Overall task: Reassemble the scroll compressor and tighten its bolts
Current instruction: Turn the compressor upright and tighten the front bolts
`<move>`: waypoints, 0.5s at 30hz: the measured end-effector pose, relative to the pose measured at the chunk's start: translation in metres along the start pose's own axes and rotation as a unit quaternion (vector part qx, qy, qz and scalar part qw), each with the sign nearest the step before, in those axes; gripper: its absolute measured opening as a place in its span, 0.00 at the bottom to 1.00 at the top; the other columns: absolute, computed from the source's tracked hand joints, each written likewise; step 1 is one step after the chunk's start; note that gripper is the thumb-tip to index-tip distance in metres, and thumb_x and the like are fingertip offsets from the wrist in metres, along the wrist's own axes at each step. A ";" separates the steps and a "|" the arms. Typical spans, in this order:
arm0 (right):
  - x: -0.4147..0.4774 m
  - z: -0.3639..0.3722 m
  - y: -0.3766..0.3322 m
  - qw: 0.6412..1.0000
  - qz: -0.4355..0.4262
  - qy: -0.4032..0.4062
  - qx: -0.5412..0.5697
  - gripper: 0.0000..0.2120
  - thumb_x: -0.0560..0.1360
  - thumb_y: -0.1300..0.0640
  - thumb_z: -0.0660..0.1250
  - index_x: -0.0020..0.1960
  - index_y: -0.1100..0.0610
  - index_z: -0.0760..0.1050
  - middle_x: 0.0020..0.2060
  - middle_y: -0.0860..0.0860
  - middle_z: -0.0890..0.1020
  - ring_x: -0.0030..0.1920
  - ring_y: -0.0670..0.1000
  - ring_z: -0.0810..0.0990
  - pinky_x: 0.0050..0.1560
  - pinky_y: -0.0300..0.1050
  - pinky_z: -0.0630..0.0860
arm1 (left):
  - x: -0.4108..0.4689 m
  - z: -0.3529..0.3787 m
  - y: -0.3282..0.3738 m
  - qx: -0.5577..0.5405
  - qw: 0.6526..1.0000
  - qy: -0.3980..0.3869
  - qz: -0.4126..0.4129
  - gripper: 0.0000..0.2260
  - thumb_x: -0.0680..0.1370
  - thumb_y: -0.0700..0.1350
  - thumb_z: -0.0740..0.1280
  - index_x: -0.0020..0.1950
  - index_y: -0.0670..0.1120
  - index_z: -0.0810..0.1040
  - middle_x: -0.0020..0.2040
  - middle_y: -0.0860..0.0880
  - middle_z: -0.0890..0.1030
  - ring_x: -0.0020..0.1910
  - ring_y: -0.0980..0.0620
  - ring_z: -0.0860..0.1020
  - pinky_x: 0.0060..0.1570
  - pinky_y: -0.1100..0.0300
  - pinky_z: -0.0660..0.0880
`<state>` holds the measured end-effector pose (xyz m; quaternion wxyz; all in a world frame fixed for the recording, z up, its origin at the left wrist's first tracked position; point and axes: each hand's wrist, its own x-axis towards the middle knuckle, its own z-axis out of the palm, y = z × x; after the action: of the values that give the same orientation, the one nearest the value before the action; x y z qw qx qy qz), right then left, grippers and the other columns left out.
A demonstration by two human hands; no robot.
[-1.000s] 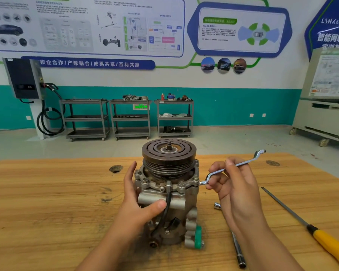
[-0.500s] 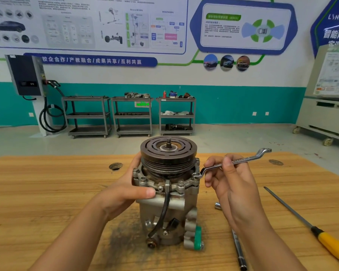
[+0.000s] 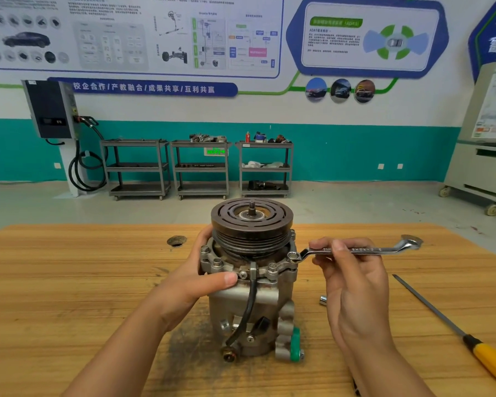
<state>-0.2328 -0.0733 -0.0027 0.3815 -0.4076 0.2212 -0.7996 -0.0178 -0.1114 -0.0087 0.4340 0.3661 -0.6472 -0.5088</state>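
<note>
The scroll compressor (image 3: 251, 308) stands upright on the wooden table (image 3: 69, 282), its dark grooved pulley (image 3: 251, 222) on top. Several bolts (image 3: 217, 262) sit around the flange under the pulley. My left hand (image 3: 201, 279) grips the left side of the flange, thumb across the front. My right hand (image 3: 350, 279) holds a silver ring wrench (image 3: 355, 250) nearly level. The wrench's near ring sits on the bolt at the flange's right corner (image 3: 293, 255). A black hose (image 3: 248, 308) runs down the compressor's front to a brass fitting.
A yellow-handled file (image 3: 453, 328) lies on the table at the right. A small socket piece (image 3: 323, 300) peeks out behind my right hand. A round hole (image 3: 176, 240) is in the tabletop left of the compressor. Shelf carts (image 3: 201, 167) stand far back by the wall.
The wrench's ring came down from beside the compressor onto the right corner bolt, and the handle swung to nearly level. My left hand moved up from the body to the flange.
</note>
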 end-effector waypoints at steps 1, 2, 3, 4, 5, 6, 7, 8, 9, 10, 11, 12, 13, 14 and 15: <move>0.003 -0.001 -0.003 0.999 0.021 -0.004 0.029 0.03 0.70 0.62 0.63 0.38 0.57 0.73 0.35 0.54 0.83 0.40 0.50 0.82 0.42 0.40 0.79 | -0.002 -0.002 0.000 0.014 1.000 -0.019 -0.002 0.52 0.45 0.64 0.81 0.65 0.72 0.59 0.68 0.54 0.73 0.66 0.54 0.73 0.69 0.51 0.67; 0.005 -0.003 -0.006 0.996 0.049 -0.012 0.074 0.06 0.70 0.61 0.63 0.34 0.56 0.74 0.34 0.54 0.82 0.40 0.51 0.82 0.43 0.41 0.80 | -0.005 -0.005 0.001 0.036 0.999 -0.040 -0.007 0.54 0.43 0.67 0.80 0.64 0.75 0.57 0.68 0.57 0.72 0.65 0.58 0.73 0.66 0.56 0.69; 0.008 -0.004 -0.010 0.989 0.078 -0.022 0.124 0.10 0.71 0.60 0.62 0.31 0.56 0.74 0.34 0.54 0.81 0.40 0.51 0.82 0.44 0.43 0.80 | -0.007 -0.006 0.002 0.065 0.996 -0.055 -0.012 0.54 0.42 0.69 0.79 0.62 0.77 0.54 0.68 0.60 0.70 0.65 0.60 0.72 0.66 0.58 0.69; 0.011 -0.005 -0.013 0.981 0.099 -0.029 0.166 0.13 0.72 0.58 0.61 0.28 0.55 0.73 0.33 0.54 0.80 0.39 0.52 0.82 0.45 0.44 0.80 | -0.007 -0.007 0.002 0.095 0.994 -0.059 -0.012 0.54 0.42 0.70 0.79 0.60 0.79 0.51 0.68 0.61 0.69 0.66 0.60 0.70 0.68 0.57 0.67; 0.012 -0.005 -0.016 0.974 0.112 -0.033 0.193 0.15 0.72 0.56 0.61 0.27 0.55 0.72 0.31 0.53 0.78 0.37 0.52 0.81 0.46 0.46 0.80 | -0.008 -0.007 0.002 0.121 0.991 -0.051 -0.009 0.55 0.42 0.70 0.78 0.60 0.79 0.49 0.68 0.61 0.69 0.68 0.59 0.69 0.69 0.57 0.66; 0.013 -0.006 -0.017 0.971 0.119 -0.032 0.205 0.16 0.73 0.54 0.60 0.27 0.55 0.71 0.28 0.52 0.75 0.34 0.51 0.79 0.46 0.47 0.80 | -0.008 -0.005 0.001 0.135 0.990 -0.037 -0.002 0.55 0.42 0.70 0.78 0.60 0.79 0.47 0.67 0.62 0.69 0.68 0.59 0.69 0.69 0.58 0.66; 0.013 -0.005 -0.017 0.970 0.124 -0.030 0.209 0.17 0.73 0.54 0.59 0.26 0.55 0.70 0.26 0.51 0.72 0.32 0.50 0.76 0.46 0.48 0.80 | -0.008 -0.003 0.000 0.137 0.990 -0.024 0.005 0.56 0.42 0.70 0.78 0.61 0.78 0.47 0.68 0.61 0.69 0.68 0.60 0.69 0.68 0.60 0.66; 0.012 -0.004 -0.016 0.970 0.125 -0.026 0.208 0.18 0.74 0.53 0.59 0.26 0.55 0.69 0.25 0.50 0.70 0.30 0.49 0.74 0.47 0.47 0.78 | -0.008 -0.001 -0.001 0.134 0.991 -0.018 0.011 0.56 0.42 0.71 0.78 0.62 0.77 0.47 0.68 0.60 0.69 0.68 0.60 0.69 0.68 0.61 0.65; 0.012 -0.003 -0.016 0.971 0.126 -0.021 0.205 0.18 0.74 0.53 0.58 0.26 0.54 0.68 0.24 0.50 0.68 0.30 0.49 0.73 0.47 0.47 0.77 | -0.008 0.000 -0.003 0.132 0.991 -0.018 0.016 0.57 0.42 0.71 0.77 0.62 0.77 0.47 0.69 0.61 0.68 0.68 0.61 0.68 0.68 0.61 0.65; 0.011 -0.002 -0.016 0.971 0.124 -0.018 0.202 0.19 0.74 0.53 0.58 0.25 0.54 0.67 0.24 0.50 0.67 0.29 0.49 0.72 0.48 0.48 0.76 | -0.008 0.001 -0.004 0.130 0.991 -0.021 0.021 0.56 0.42 0.72 0.77 0.62 0.77 0.47 0.68 0.61 0.67 0.67 0.62 0.68 0.67 0.61 0.64; 0.012 0.000 -0.016 0.972 0.123 -0.015 0.200 0.19 0.74 0.52 0.58 0.25 0.54 0.67 0.23 0.50 0.67 0.29 0.49 0.71 0.49 0.48 0.75 | -0.008 0.000 -0.005 0.123 0.992 -0.023 0.027 0.56 0.41 0.73 0.76 0.62 0.78 0.47 0.68 0.62 0.67 0.66 0.64 0.68 0.66 0.63 0.65; 0.012 0.001 -0.017 0.973 0.121 -0.013 0.199 0.19 0.74 0.52 0.58 0.25 0.54 0.66 0.23 0.50 0.67 0.29 0.49 0.71 0.49 0.49 0.74 | -0.008 0.000 -0.006 0.111 0.993 -0.023 0.031 0.56 0.41 0.72 0.77 0.62 0.78 0.48 0.67 0.63 0.67 0.65 0.66 0.69 0.65 0.64 0.66; 0.011 0.002 -0.017 0.973 0.117 -0.011 0.197 0.19 0.74 0.52 0.57 0.26 0.54 0.66 0.24 0.50 0.66 0.29 0.49 0.71 0.49 0.49 0.74 | -0.008 0.000 -0.008 0.097 0.994 -0.022 0.033 0.56 0.41 0.71 0.78 0.62 0.77 0.50 0.67 0.63 0.68 0.64 0.66 0.71 0.64 0.64 0.67; 0.010 0.003 -0.016 0.975 0.111 -0.007 0.192 0.19 0.75 0.52 0.57 0.26 0.54 0.65 0.24 0.50 0.66 0.29 0.49 0.71 0.49 0.48 0.74 | -0.009 0.000 -0.010 0.084 0.996 -0.016 0.035 0.56 0.41 0.69 0.79 0.62 0.78 0.51 0.67 0.62 0.70 0.63 0.66 0.72 0.63 0.64 0.68; 0.009 0.004 -0.016 0.978 0.102 -0.001 0.183 0.19 0.76 0.52 0.56 0.26 0.53 0.65 0.24 0.50 0.66 0.29 0.49 0.71 0.48 0.48 0.74 | -0.009 0.002 -0.011 0.076 0.996 -0.006 0.038 0.55 0.42 0.68 0.80 0.61 0.79 0.53 0.65 0.62 0.71 0.62 0.65 0.74 0.63 0.63 0.69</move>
<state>-0.2398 -0.0705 0.0140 0.5294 -0.3068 0.1112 -0.7831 -0.0160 -0.1052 -0.0216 0.4201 0.3697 -0.6999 -0.4437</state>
